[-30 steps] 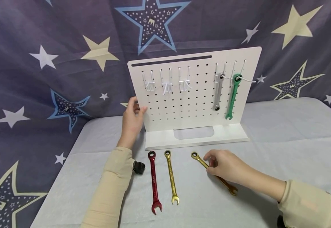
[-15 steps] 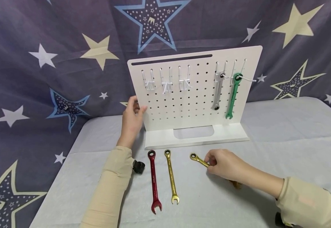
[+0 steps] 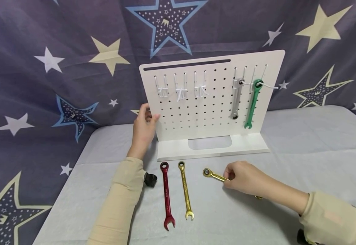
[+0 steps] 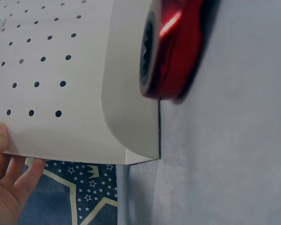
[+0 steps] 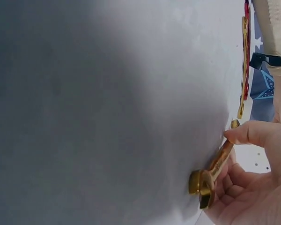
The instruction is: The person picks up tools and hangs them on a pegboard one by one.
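My left hand (image 3: 143, 131) grips the left edge of a white pegboard (image 3: 196, 115), thumb on its front face and fingers behind. In the left wrist view, that hand (image 4: 11, 183) shows at the board's edge. My right hand (image 3: 246, 177) pinches a gold combination wrench (image 3: 217, 176) by its shank, ring end pointing left. In the right wrist view, the thumb lies on the wrench (image 5: 222, 157) and its open end faces the camera. On the cloth lie a red wrench (image 3: 166, 194) and a second gold wrench (image 3: 185, 190), roughly parallel, ring ends toward the board.
A silver wrench (image 3: 236, 100) and a green wrench (image 3: 252, 105) hang from hooks at the board's right. Several white hooks (image 3: 181, 91) on the left carry nothing. The board's base (image 3: 248, 144) stands on the grey cloth (image 3: 312, 163), before a star-patterned curtain (image 3: 73, 68).
The gold wrench in my right hand has turned: its ring end swung slightly left and nearer me, and its open end is now mostly hidden behind the hand. My left hand keeps its hold.
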Tool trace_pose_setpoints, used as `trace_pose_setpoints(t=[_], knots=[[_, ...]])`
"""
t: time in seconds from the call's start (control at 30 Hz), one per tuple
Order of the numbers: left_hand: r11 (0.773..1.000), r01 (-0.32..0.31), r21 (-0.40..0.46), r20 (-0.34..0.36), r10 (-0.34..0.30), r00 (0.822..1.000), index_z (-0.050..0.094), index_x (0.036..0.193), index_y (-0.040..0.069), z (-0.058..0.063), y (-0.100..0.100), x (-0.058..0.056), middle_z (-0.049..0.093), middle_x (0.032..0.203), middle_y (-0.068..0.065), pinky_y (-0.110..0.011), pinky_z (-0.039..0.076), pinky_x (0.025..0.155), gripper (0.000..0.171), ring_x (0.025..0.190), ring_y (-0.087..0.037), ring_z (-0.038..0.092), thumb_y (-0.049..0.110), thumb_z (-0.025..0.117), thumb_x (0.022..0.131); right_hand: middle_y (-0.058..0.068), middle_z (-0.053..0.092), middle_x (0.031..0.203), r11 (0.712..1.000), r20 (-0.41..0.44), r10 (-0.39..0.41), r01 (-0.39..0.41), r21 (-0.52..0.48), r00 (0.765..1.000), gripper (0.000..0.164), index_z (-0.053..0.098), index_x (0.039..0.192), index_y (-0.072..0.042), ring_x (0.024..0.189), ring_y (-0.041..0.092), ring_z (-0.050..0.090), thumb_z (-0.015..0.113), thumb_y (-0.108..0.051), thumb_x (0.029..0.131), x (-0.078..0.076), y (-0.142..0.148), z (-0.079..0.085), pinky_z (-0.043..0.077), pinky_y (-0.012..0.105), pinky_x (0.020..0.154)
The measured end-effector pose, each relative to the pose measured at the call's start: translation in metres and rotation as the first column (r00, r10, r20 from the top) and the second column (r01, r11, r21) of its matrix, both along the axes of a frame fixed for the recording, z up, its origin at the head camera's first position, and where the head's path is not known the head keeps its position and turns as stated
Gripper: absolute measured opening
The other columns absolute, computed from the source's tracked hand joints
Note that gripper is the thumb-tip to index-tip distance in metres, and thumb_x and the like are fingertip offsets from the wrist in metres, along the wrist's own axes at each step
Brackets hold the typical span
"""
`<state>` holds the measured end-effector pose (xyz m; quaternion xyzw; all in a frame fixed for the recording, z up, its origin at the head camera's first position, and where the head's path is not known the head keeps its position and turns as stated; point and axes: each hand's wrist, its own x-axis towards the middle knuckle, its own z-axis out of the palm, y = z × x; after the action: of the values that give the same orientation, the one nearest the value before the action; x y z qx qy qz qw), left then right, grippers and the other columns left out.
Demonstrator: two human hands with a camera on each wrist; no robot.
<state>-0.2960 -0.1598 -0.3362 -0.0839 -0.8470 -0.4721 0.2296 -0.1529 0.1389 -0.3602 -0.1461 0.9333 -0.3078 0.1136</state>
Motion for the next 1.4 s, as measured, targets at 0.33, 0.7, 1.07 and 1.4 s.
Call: trace_pose_setpoints(t=[0.33, 0.7, 1.07, 1.4], knots=[[1.000, 0.003, 0.000, 0.008, -0.003, 1.000, 0.052, 0.131, 0.009, 0.000, 0.000, 0.000, 0.068, 0.105, -0.018, -0.039, 0.047, 0.078, 0.039, 0.092, -0.029, 0.062, 0.017, 0.066, 0.096, -0.004, 0.055, 0.066, 0.999, 0.007, 0.007, -0.006, -0.045, 1.000, 0.012, 0.061, 0.080, -0.012, 0.060, 0.012, 0.048, 0.071, -0.006, 0.081, 0.000, 0.004, 0.001, 0.039, 0.025, 0.052], [1.000, 0.003, 0.005, 0.014, -0.003, 1.000, 0.052, 0.130, 0.009, 0.001, 0.001, 0.001, 0.068, 0.103, -0.017, -0.036, 0.046, 0.076, 0.038, 0.090, -0.029, 0.061, 0.016, 0.066, 0.096, -0.002, 0.059, 0.075, 0.988, -0.008, 0.023, -0.024, -0.153, 1.000, 0.005, 0.065, 0.087, -0.007, 0.067, 0.014, 0.052, 0.069, -0.005, 0.085, -0.002, 0.012, 0.005, 0.046, 0.026, 0.055], [1.000, -0.008, 0.001, 0.026, 0.008, 1.000, 0.052, 0.131, 0.009, 0.002, 0.000, 0.002, 0.067, 0.102, -0.017, -0.037, 0.045, 0.076, 0.038, 0.091, -0.028, 0.060, 0.016, 0.066, 0.096, -0.001, 0.060, 0.077, 0.976, -0.058, -0.028, 0.014, -0.217, 0.998, 0.003, 0.066, 0.092, -0.006, 0.071, 0.016, 0.054, 0.066, -0.005, 0.089, -0.010, 0.016, 0.017, 0.045, 0.026, 0.060], [1.000, -0.008, 0.007, 0.015, 0.007, 1.000, 0.053, 0.130, 0.009, 0.001, 0.001, 0.002, 0.066, 0.100, -0.017, -0.035, 0.045, 0.074, 0.037, 0.089, -0.028, 0.060, 0.015, 0.066, 0.096, 0.000, 0.061, 0.079, 0.960, -0.090, -0.128, 0.100, -0.263, 0.988, 0.008, 0.066, 0.093, -0.007, 0.075, 0.018, 0.055, 0.071, -0.013, 0.091, -0.017, 0.013, 0.025, 0.045, 0.029, 0.067]])
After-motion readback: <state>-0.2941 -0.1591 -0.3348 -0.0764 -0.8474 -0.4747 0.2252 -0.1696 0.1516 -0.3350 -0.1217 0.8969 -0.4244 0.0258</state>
